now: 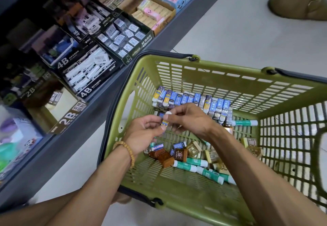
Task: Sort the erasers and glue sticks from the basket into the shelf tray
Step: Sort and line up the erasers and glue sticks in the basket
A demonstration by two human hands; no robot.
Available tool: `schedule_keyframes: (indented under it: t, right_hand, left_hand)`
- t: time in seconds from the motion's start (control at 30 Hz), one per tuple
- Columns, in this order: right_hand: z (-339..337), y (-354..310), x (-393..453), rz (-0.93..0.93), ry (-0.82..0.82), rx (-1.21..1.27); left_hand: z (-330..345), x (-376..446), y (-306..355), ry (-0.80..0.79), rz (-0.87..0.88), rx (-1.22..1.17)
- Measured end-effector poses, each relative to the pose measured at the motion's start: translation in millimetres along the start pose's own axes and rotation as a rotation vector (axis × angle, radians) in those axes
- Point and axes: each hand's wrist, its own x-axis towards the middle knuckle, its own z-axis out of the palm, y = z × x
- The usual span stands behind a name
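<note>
Both my hands meet over the basket (177, 62) at centre. My left hand (143, 133) and right hand (191, 119) pinch one small eraser (166, 122) between fingertips, one at each end. It looks light, stiff and slick-wrapped (best taken by its long sides). More erasers line the 12 o'clock wall; glue sticks (198, 167) lie at 5 o'clock. The shelf trays (113, 36) sit at 10 o'clock.

Probably a stationery shop: stocked eraser shelf (113, 36), basket (212, 77).
</note>
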Motion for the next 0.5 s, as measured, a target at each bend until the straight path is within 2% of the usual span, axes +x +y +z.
schedule_keyframes:
  t: [0.13, 0.3, 0.37, 0.5]
  right_hand:
    - [-9, 4, -6, -0.018, 0.088, 0.028]
    - [-31, 19, -16, -0.014, 0.25, 0.125]
    - [-38, 24, -19, -0.013, 0.273, 0.15]
    - [-45, 29, -21, -0.026, 0.3, 0.201]
  left_hand:
    - [4, 5, 6, -0.011, 0.041, 0.086]
    - [5, 18, -2, -0.002, 0.005, 0.349]
    - [9, 22, -8, -0.042, 0.003, 0.486]
    - [17, 37, -19, -0.062, 0.114, 0.853]
